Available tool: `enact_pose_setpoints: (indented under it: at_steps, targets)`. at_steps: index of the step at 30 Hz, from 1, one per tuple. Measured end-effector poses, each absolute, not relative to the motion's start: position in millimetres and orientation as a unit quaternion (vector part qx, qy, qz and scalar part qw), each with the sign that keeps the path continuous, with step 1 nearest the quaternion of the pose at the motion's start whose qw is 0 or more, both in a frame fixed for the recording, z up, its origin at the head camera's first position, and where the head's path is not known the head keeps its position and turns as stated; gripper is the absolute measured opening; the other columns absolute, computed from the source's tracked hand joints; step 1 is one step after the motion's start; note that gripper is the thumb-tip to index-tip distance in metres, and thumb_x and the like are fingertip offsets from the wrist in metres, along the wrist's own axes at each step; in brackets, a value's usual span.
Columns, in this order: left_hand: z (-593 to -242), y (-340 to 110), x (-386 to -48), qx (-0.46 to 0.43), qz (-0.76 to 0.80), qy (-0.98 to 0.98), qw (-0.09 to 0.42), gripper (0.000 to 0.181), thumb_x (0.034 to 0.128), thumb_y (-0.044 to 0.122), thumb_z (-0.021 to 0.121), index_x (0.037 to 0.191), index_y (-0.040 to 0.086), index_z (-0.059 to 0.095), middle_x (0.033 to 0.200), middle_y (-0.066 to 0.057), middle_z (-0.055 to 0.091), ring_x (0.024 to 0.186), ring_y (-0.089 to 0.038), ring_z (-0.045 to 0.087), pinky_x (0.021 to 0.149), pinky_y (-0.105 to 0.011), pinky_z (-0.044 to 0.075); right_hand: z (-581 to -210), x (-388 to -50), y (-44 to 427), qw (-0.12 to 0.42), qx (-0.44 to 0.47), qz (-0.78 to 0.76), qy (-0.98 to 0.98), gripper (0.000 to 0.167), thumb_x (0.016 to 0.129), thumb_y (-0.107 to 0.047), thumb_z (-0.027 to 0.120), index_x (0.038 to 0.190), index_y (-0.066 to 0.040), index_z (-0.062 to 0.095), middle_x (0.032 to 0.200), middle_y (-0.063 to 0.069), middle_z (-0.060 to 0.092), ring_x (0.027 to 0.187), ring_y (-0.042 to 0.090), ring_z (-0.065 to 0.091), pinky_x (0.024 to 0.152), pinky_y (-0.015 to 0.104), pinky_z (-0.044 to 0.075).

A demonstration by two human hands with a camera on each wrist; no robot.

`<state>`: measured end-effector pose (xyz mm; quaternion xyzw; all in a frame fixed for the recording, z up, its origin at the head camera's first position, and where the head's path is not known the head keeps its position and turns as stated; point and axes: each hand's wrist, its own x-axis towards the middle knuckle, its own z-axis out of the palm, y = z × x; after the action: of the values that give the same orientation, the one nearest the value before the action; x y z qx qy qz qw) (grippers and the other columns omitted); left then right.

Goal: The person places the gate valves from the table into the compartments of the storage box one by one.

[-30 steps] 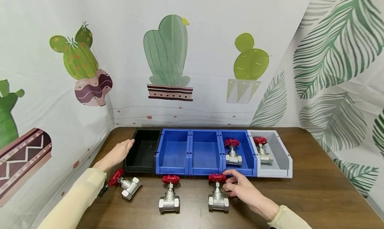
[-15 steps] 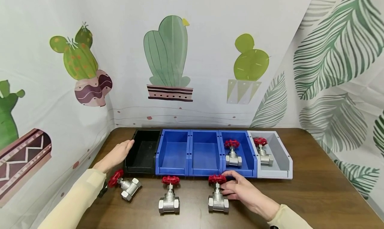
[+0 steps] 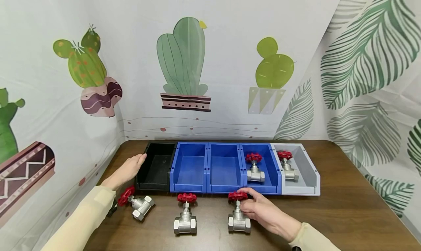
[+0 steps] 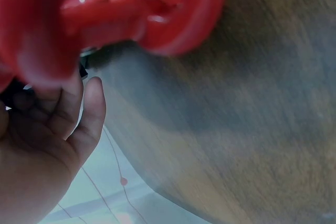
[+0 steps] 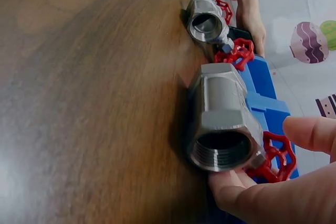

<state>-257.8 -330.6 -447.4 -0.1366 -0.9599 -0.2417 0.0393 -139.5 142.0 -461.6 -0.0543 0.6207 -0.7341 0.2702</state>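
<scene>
In the head view my right hand (image 3: 268, 214) curls its fingers round the red handwheel of a steel gate valve (image 3: 239, 221), which stands on the table. The right wrist view shows that valve's threaded opening (image 5: 220, 148), with fingers on both sides of its handwheel (image 5: 278, 158). My left hand (image 3: 126, 170) rests with extended fingers against the left side of the black bin (image 3: 158, 187). A second gate valve (image 3: 185, 223) stands mid-table; a third (image 3: 142, 207) lies angled by my left wrist. The left wrist view has a blurred red handwheel (image 4: 184, 14) close up.
Right of the black bin stand two bare blue bins (image 3: 189, 188) (image 3: 224, 188). A third blue bin (image 3: 271, 189) and a grey bin (image 3: 300, 190) each hold one valve. A printed curtain (image 3: 230, 61) hangs behind the wooden table (image 3: 345, 207).
My right hand has shifted slightly left, and its fingers now reach further round the valve's handwheel. The left hand and the valves have stayed in place.
</scene>
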Motion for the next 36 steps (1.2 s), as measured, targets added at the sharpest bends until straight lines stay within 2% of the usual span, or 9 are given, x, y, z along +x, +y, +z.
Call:
enact_pose_setpoints:
  at_steps: [4, 8, 11, 16, 28, 36]
  targets:
    - [-448, -332, -258, -0.136, -0.24, -0.96, 0.036, 0.045, 0.1089, 0.025, 0.032, 0.115, -0.011, 0.059, 0.107, -0.024, 0.063, 0.105, -0.044, 0.059, 0.091, -0.056, 0.044, -464, -141, 136, 0.265, -0.058, -0.73, 0.627, 0.06, 0.081, 0.005, 0.065, 0.135, 0.003, 0.039, 0.096, 0.011, 0.061, 0.077, 0.013, 0.054, 0.07, 0.025, 0.045]
    - [-448, -333, -259, -0.133, -0.241, -0.961, 0.034, 0.046, 0.109, 0.026, 0.031, 0.115, -0.011, 0.059, 0.108, -0.024, 0.063, 0.106, -0.044, 0.059, 0.091, -0.056, 0.044, -467, -142, 131, 0.257, -0.072, -0.722, 0.639, 0.062, 0.076, 0.007, 0.067, 0.132, 0.005, 0.041, 0.099, 0.014, 0.065, 0.076, 0.014, 0.056, 0.066, 0.025, 0.045]
    - [-448, -332, -259, -0.135, -0.242, -0.96, 0.035, 0.047, 0.109, 0.025, 0.031, 0.117, -0.012, 0.058, 0.111, -0.027, 0.062, 0.108, -0.046, 0.057, 0.092, -0.057, 0.043, -469, -143, 129, 0.246, -0.082, -0.719, 0.645, 0.062, 0.073, 0.008, 0.068, 0.129, 0.006, 0.042, 0.099, 0.015, 0.066, 0.082, 0.018, 0.06, 0.07, 0.029, 0.048]
    - [-448, -332, -260, -0.131, -0.238, -0.962, 0.028, 0.051, 0.1092, 0.027, 0.029, 0.122, -0.014, 0.055, 0.117, -0.029, 0.06, 0.112, -0.047, 0.055, 0.096, -0.058, 0.041, -470, -143, 128, 0.229, -0.083, -0.709, 0.662, 0.064, 0.069, 0.01, 0.068, 0.128, 0.006, 0.043, 0.099, 0.015, 0.065, 0.084, 0.02, 0.061, 0.072, 0.031, 0.05]
    - [-452, -334, -260, -0.128, -0.237, -0.963, 0.029, 0.048, 0.1091, 0.027, 0.029, 0.116, -0.011, 0.058, 0.107, -0.023, 0.063, 0.105, -0.044, 0.059, 0.09, -0.056, 0.044, -470, -141, 127, 0.223, -0.082, -0.704, 0.669, 0.068, 0.066, 0.015, 0.062, 0.13, 0.006, 0.042, 0.1, 0.015, 0.063, 0.086, 0.021, 0.059, 0.072, 0.032, 0.051]
    - [-449, -332, -259, -0.125, -0.242, -0.962, 0.019, 0.049, 0.1091, 0.024, 0.031, 0.126, -0.016, 0.052, 0.122, -0.032, 0.057, 0.117, -0.048, 0.051, 0.099, -0.059, 0.038, -461, -139, 125, 0.224, -0.076, -0.701, 0.673, 0.067, 0.067, 0.014, 0.065, 0.13, 0.006, 0.043, 0.101, 0.019, 0.064, 0.086, 0.022, 0.059, 0.073, 0.032, 0.05]
